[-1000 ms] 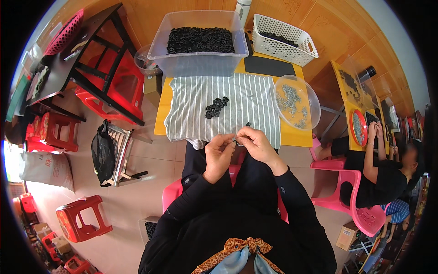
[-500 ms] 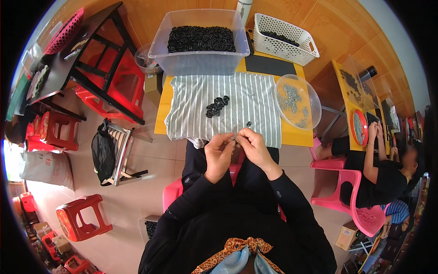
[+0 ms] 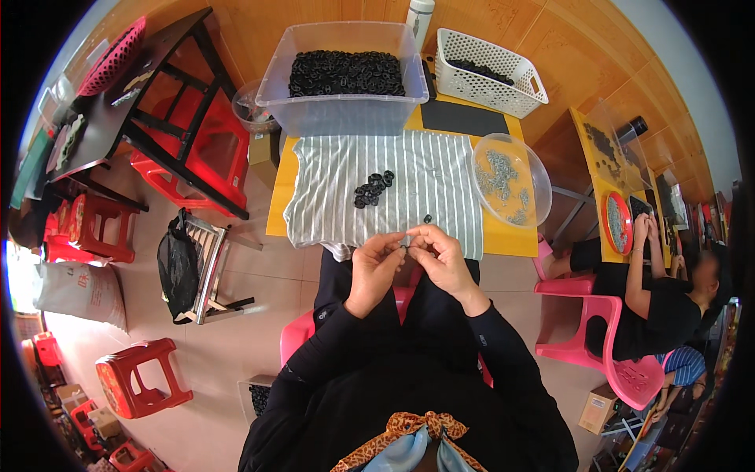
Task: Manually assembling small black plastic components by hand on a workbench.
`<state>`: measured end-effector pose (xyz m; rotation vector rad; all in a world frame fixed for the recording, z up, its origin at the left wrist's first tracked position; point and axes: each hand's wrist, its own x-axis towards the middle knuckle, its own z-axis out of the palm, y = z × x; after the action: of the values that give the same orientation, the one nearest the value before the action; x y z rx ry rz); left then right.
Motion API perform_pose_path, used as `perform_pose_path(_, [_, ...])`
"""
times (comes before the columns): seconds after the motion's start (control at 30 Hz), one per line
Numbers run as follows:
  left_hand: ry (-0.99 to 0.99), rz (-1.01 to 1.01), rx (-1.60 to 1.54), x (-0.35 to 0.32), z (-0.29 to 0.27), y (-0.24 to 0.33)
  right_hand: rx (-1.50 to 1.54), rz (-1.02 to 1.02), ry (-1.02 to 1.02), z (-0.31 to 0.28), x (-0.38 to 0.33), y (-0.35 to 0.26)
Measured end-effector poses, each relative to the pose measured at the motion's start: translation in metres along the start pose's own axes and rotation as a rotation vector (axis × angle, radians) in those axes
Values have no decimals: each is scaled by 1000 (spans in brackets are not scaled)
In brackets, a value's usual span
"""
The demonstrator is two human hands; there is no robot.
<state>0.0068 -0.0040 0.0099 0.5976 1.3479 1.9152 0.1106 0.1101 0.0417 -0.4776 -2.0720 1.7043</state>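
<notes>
My left hand (image 3: 376,269) and my right hand (image 3: 445,266) meet at the fingertips over the near edge of a grey-and-white striped cloth (image 3: 326,169). Both are closed in a pinch around a tiny greyish piece, too small to make out. Just beyond my right fingers, one small black part (image 3: 427,219) lies by itself on the cloth. Farther off and to the left is a little pile of black oval, ring-like parts (image 3: 373,189). A round clear tray (image 3: 543,185) of small silvery metal pieces (image 3: 501,175) stands at the cloth's right.
At the table's back are a clear plastic bin (image 3: 338,116) full of black parts and a white perforated basket (image 3: 491,90). A white bottle (image 3: 420,20) stands between them. To the right, a person (image 3: 653,303) works at another yellow table. A red stool (image 3: 144,377) stands at left.
My right fingers have shifted slightly and curl more around the tiny piece. My left hand has hardly moved, and the parts on the cloth lie as before.
</notes>
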Motion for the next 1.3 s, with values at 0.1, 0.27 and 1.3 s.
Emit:
perform_pose_path(0.1, [20, -20, -38, 1, -5, 5, -96, 9, 36, -8, 16, 2])
perform_pose_path(0.27, [168, 55, -129, 3, -8, 16, -512, -220, 83, 2, 74, 24])
perform_pose_path(1.3, [255, 122, -69, 4, -16, 19, -836, -328, -24, 37, 107, 29])
